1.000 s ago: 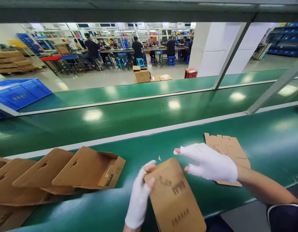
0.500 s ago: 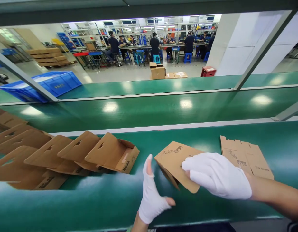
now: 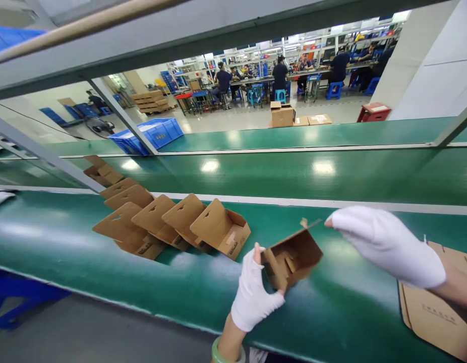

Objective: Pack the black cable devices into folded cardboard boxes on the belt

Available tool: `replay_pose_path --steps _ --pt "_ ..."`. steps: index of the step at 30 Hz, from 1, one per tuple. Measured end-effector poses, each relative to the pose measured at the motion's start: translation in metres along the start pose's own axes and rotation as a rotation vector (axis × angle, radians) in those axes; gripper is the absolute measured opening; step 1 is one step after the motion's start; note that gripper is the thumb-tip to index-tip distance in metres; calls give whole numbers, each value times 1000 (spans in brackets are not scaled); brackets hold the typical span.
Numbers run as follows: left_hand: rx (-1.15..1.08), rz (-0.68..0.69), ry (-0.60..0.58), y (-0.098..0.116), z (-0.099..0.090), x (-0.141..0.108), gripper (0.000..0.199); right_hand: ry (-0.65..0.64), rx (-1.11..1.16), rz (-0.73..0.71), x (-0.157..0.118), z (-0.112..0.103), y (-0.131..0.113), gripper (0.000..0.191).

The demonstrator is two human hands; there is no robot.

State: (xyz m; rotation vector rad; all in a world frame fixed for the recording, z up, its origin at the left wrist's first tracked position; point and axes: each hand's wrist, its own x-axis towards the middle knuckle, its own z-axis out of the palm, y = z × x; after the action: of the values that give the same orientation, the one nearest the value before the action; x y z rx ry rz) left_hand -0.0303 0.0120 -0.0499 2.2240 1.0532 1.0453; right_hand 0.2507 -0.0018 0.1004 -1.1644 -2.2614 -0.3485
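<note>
An open cardboard box [image 3: 294, 257], its inside showing, is tilted above the green surface in the middle. My left hand [image 3: 255, 295], in a white glove with bare fingertips, grips its left side between thumb and fingers. My right hand [image 3: 385, 244], also gloved, is up to the right of the box, apart from it, with its fingers together; whether it holds anything is hard to tell. A thin blurred strip shows between its fingertips and the box. Left of my left hand stands an open-lidded box [image 3: 233, 234], the nearest of an overlapping row.
Flat cardboard pieces [image 3: 438, 312] lie at the right under my right arm. More open boxes [image 3: 146, 242] stand to the left. A blue crate [image 3: 158, 133] is beyond the metal posts. Several people sit at benches in the background.
The middle box has turned so its open inside shows. My left hand has closed on it; my right hand has let go and moved up right. The view has swung left.
</note>
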Motion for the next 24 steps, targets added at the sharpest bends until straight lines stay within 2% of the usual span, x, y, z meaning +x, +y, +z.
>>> replay_pose_path --steps 2,4,5,7,9,10,11,13,14,15,16,17,18,20,22,24 --pt "68 -133 100 -15 -11 0 98 93 -59 106 1 4 29 17" --pt "136 -251 236 -30 -20 -1 97 87 -206 298 -3 8 63 17" --pt "157 -287 294 -38 -24 -1 97 35 -290 410 -8 10 79 22" --pt "203 -314 382 -49 -30 -1 97 -152 -404 639 -22 14 104 40" --pt "302 -300 453 -54 -31 -2 96 -360 -331 800 -38 22 109 47" --pt "371 -275 489 -54 -30 -2 97 -474 -188 823 -45 28 103 44" --pt "435 -232 527 -52 -29 -2 98 -586 46 815 -52 37 92 42" --pt "494 -137 601 -43 -23 -3 98 -834 712 715 -61 60 60 43" --pt "487 -100 630 -37 -20 -4 95 -913 1090 688 -64 75 43 50" --pt "469 -83 648 -30 -17 -5 91 -1017 1369 673 -64 91 29 62" --pt "449 -92 653 -23 -14 -7 86 -1051 1452 666 -62 107 20 71" --pt "435 -116 647 -16 -11 -10 82 -1008 1436 699 -58 122 16 73" --pt "429 -146 636 -11 -8 -13 79 -892 1305 767 -53 136 19 70" --pt "429 -236 596 -3 -5 -20 75 -616 1033 906 -41 152 40 61" --pt "424 -334 561 0 -4 -27 70 -418 806 1026 -34 153 74 55" --pt "383 -394 527 0 -4 -31 65 -345 645 1110 -36 139 107 50"
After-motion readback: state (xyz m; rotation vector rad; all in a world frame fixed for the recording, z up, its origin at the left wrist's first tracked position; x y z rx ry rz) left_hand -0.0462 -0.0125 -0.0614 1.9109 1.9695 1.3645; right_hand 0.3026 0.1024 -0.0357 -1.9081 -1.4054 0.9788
